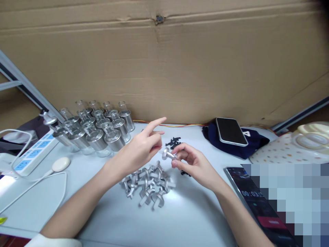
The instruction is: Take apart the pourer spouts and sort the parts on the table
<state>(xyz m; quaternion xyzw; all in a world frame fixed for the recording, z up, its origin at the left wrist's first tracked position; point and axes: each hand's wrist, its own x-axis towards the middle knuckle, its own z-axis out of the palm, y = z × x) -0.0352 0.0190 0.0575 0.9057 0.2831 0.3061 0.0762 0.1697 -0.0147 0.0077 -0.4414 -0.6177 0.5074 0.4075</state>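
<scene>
My right hand (191,163) pinches a silver pump head (168,154) between thumb and fingers, its round cap pointing left. To its left, my left hand (147,142) is held in the air with fingers stretched apart and nothing in them. A pile of silver pump heads (146,185) lies on the table below both hands. Small black parts (174,141) lie behind my right hand, partly hidden by it. On the left, beyond my left forearm, stand several glass bottles with metal sleeves (95,137).
A bottle with a pump (48,118) stands by a power strip (36,152) at the left. A white charging puck (61,164) with a cable lies nearby. At right are a phone (231,131) on dark cloth, tape rolls (312,140) and a larger timer screen (253,193). Cardboard (164,68) closes the back.
</scene>
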